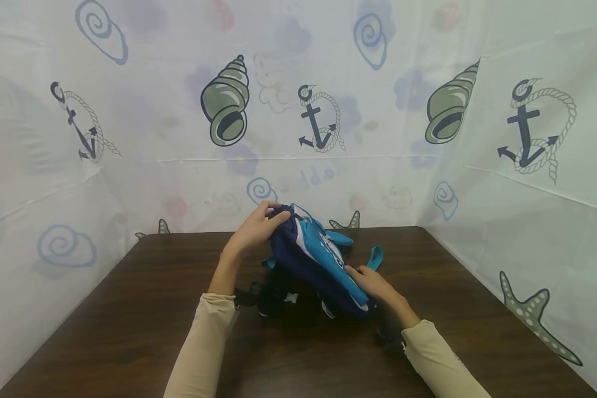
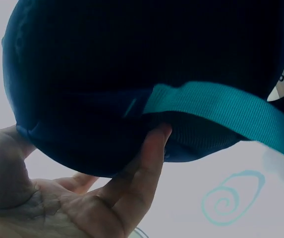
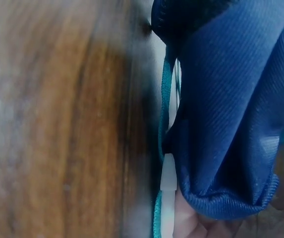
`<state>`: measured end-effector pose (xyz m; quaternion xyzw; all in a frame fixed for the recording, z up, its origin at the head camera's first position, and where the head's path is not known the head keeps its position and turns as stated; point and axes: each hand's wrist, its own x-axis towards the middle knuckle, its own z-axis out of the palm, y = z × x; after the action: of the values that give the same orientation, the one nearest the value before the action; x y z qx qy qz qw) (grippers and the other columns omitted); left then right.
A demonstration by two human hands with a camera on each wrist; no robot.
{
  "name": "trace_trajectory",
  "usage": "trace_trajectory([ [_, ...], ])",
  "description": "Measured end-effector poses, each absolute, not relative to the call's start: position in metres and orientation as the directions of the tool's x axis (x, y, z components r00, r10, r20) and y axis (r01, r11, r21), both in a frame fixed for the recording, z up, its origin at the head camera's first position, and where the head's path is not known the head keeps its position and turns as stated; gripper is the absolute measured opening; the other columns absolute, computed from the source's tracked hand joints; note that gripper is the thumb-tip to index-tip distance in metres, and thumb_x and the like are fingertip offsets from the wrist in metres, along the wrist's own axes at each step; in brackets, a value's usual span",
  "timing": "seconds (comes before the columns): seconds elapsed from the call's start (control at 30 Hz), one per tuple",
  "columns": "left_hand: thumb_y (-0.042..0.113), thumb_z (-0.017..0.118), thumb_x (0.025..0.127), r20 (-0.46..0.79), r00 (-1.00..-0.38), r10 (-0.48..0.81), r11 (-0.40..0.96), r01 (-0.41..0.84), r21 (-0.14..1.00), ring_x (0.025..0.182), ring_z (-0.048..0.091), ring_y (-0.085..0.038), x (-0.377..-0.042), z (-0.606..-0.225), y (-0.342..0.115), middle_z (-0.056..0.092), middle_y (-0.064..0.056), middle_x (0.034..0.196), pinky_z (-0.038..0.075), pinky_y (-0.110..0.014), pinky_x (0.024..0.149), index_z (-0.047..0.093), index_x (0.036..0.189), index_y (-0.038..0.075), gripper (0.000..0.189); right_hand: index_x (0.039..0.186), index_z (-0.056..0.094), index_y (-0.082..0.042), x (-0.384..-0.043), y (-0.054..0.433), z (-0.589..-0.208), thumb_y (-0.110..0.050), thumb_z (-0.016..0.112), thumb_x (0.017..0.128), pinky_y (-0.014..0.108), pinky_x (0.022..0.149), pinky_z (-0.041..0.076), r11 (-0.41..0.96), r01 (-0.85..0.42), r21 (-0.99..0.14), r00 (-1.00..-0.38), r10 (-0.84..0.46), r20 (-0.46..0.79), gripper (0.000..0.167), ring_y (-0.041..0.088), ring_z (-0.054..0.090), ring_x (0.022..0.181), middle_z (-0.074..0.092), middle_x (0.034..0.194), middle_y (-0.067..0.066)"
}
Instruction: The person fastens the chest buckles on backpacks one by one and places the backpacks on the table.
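A small child's backpack (image 1: 303,262), navy at the sides with a bright blue printed front, is held tilted over the table. My left hand (image 1: 255,228) grips its raised end, thumb on top; the left wrist view shows the fingers under the navy fabric beside a teal strap (image 2: 206,103). Near the lower end, my right hand (image 1: 375,284) holds the bag's right edge. Folded navy fabric (image 3: 221,124) hides much of that hand in the right wrist view. A white plastic piece (image 3: 168,183) on a teal strap lies beside its fingers.
Dark things with white patches (image 1: 273,301) sit in shadow beneath the backpack; their kind cannot be made out. The dark brown wooden table (image 1: 129,331) is enclosed by a pale cloth (image 1: 179,138) printed with shells and anchors. A teal loop (image 1: 375,258) sticks out on the bag's right.
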<state>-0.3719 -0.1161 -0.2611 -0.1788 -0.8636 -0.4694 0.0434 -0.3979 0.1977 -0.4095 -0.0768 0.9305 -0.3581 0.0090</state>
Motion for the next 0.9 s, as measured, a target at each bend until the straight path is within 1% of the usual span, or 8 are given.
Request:
trace_trajectory([
  [0.13, 0.041, 0.046, 0.104, 0.248, -0.937, 0.245, 0.461, 0.337, 0.821, 0.149, 0.027, -0.042, -0.373, -0.261, -0.114, 0.026, -0.023, 0.162, 0.027, -0.06, 0.118, 0.033, 0.15, 0.009, 0.057, 0.127, 0.059, 0.008, -0.396, 0.195, -0.407, -0.048, 0.04, 0.105, 0.05, 0.091, 0.052, 0.724, -0.171, -0.668, -0.982, -0.182, 0.053, 0.063, 0.029, 0.065, 0.102, 0.068, 0.112, 0.017],
  [0.3, 0.035, 0.044, 0.105, 0.25, -0.948, 0.195, 0.407, 0.31, 0.859, 0.147, 0.032, -0.04, -0.373, -0.26, -0.112, 0.03, -0.022, 0.16, 0.029, -0.056, 0.118, 0.035, 0.15, 0.011, 0.052, 0.122, 0.065, 0.004, -0.396, 0.195, -0.404, -0.05, 0.039, 0.105, 0.04, 0.078, 0.052, 0.7, -0.173, -0.693, -0.974, -0.227, 0.014, 0.062, 0.024, 0.064, 0.087, 0.066, 0.092, 0.011],
  [0.47, 0.032, 0.045, 0.104, 0.258, -0.955, 0.145, 0.37, 0.294, 0.881, 0.146, 0.034, -0.038, -0.372, -0.258, -0.111, 0.034, -0.021, 0.158, 0.03, -0.053, 0.119, 0.035, 0.152, 0.009, 0.054, 0.128, 0.057, 0.005, -0.394, 0.199, -0.399, -0.047, 0.048, 0.103, 0.047, 0.086, 0.053, 0.711, -0.24, -0.661, -0.966, -0.241, 0.092, 0.058, 0.03, 0.063, 0.101, 0.065, 0.111, 0.018],
  [0.53, 0.03, 0.045, 0.104, 0.259, -0.956, 0.135, 0.357, 0.291, 0.888, 0.146, 0.034, -0.038, -0.372, -0.258, -0.111, 0.034, -0.022, 0.158, 0.03, -0.052, 0.119, 0.034, 0.153, 0.008, 0.054, 0.122, 0.058, 0.002, -0.393, 0.2, -0.396, -0.043, 0.054, 0.101, 0.046, 0.082, 0.054, 0.718, -0.266, -0.643, -0.963, -0.232, 0.14, 0.051, 0.028, 0.063, 0.097, 0.065, 0.11, 0.017],
  [0.63, 0.03, 0.046, 0.104, 0.258, -0.958, 0.125, 0.332, 0.285, 0.899, 0.146, 0.035, -0.037, -0.374, -0.258, -0.108, 0.034, -0.021, 0.159, 0.03, -0.052, 0.119, 0.034, 0.153, 0.008, 0.055, 0.105, 0.063, -0.002, -0.392, 0.202, -0.394, -0.039, 0.056, 0.1, 0.035, 0.065, 0.048, 0.697, -0.294, -0.654, -0.954, -0.257, 0.154, 0.038, 0.021, 0.055, 0.076, 0.061, 0.088, 0.01],
  [0.7, 0.033, 0.046, 0.104, 0.257, -0.959, 0.118, 0.323, 0.282, 0.903, 0.146, 0.035, -0.037, -0.374, -0.258, -0.107, 0.034, -0.02, 0.159, 0.03, -0.052, 0.119, 0.034, 0.153, 0.01, 0.055, 0.101, 0.065, -0.004, -0.393, 0.202, -0.394, -0.039, 0.054, 0.102, 0.031, 0.059, 0.044, 0.679, -0.305, -0.668, -0.946, -0.294, 0.133, 0.037, 0.017, 0.051, 0.07, 0.059, 0.082, 0.006],
  [0.77, 0.036, 0.047, 0.104, 0.255, -0.96, 0.112, 0.314, 0.278, 0.908, 0.145, 0.036, -0.037, -0.374, -0.259, -0.107, 0.034, -0.019, 0.159, 0.028, -0.054, 0.12, 0.034, 0.153, 0.011, 0.056, 0.103, 0.066, -0.006, -0.394, 0.201, -0.395, -0.04, 0.052, 0.103, 0.03, 0.06, 0.047, 0.659, -0.299, -0.69, -0.943, -0.316, 0.107, 0.037, 0.016, 0.052, 0.071, 0.06, 0.084, 0.004],
  [0.9, 0.042, 0.048, 0.103, 0.257, -0.961, 0.101, 0.277, 0.275, 0.921, 0.142, 0.039, -0.037, -0.372, -0.26, -0.105, 0.035, -0.017, 0.159, 0.029, -0.055, 0.119, 0.034, 0.153, 0.013, 0.06, 0.108, 0.066, -0.007, -0.394, 0.2, -0.397, -0.041, 0.05, 0.103, 0.034, 0.066, 0.055, 0.64, -0.264, -0.721, -0.947, -0.316, 0.066, 0.038, 0.019, 0.058, 0.08, 0.064, 0.094, 0.007],
])
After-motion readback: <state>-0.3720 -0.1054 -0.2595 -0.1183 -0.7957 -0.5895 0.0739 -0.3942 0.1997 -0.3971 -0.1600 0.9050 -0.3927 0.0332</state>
